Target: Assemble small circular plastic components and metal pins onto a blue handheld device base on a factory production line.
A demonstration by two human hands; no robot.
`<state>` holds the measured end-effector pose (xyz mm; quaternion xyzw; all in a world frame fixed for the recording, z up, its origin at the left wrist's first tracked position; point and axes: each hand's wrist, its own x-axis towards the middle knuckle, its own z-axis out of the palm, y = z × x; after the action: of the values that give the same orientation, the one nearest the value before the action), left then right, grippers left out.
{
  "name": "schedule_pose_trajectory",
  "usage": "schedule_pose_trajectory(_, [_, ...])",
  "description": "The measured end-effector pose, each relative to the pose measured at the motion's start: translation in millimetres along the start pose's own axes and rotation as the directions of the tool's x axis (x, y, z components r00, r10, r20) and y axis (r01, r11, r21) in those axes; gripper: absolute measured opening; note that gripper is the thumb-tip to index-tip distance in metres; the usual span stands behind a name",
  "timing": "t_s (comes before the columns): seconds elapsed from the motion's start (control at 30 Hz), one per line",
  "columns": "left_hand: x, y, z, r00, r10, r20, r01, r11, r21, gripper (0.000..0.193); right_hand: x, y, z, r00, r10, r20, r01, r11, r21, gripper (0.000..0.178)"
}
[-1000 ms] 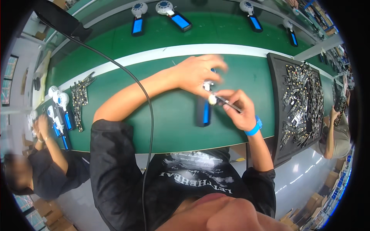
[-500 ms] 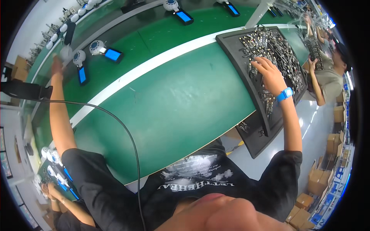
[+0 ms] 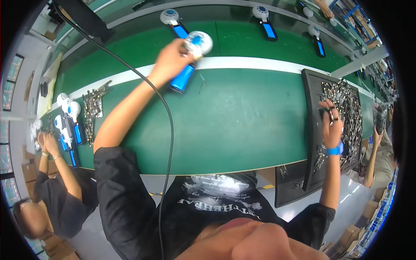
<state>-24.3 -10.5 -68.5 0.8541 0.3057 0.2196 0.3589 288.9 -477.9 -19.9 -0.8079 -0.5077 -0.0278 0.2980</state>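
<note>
My left hand (image 3: 173,58) grips a white round-headed device (image 3: 198,43) at its narrow neck. A blue rectangular block (image 3: 182,78) hangs below that neck, over the green worktable (image 3: 234,117) near its white edge strip. To the right, my right hand (image 3: 333,125), with a blue watch at the wrist, is over a black tray (image 3: 308,143) heaped with small circuit boards (image 3: 346,104). Its fingers are closed around a small dark circuit board (image 3: 331,115), whose details are blurred.
More white-headed devices (image 3: 265,21) lie along the green conveyor (image 3: 234,39) beyond the strip. A black cable (image 3: 170,130) crosses in front of my left arm. Circuit boards (image 3: 93,106) lie on the table's left, beside a co-worker (image 3: 65,186); another person (image 3: 377,160) is at right.
My left hand has come in from the far left of the conveyor and now holds a white-headed device. My right hand's spread fingers have closed on a circuit board. The view has turned.
</note>
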Motion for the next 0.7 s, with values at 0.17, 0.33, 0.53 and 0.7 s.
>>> schedule_pose_trajectory(0.17, [-51,54,40,0.99,0.07,0.122,-0.059,0.994,-0.088,0.047,33,-119,100,0.967,-0.001,0.255,-0.141,0.83,0.54,0.046])
schedule_pose_trajectory(0.33, [-74,70,37,0.991,0.061,0.119,-0.055,0.997,-0.053,0.03,48,-192,172,0.936,-0.035,0.351,-0.251,0.633,0.732,0.057])
schedule_pose_trajectory(0.53, [-70,54,36,0.979,0.206,0.004,-0.204,0.974,-0.1,0.021,58,-199,198,0.972,-0.037,0.233,-0.142,0.698,0.702,0.063])
schedule_pose_trajectory(0.7, [-68,52,36,0.978,0.148,0.146,-0.074,0.903,-0.422,0.021,68,-200,202,0.971,0.012,0.239,-0.188,0.66,0.728,0.065])
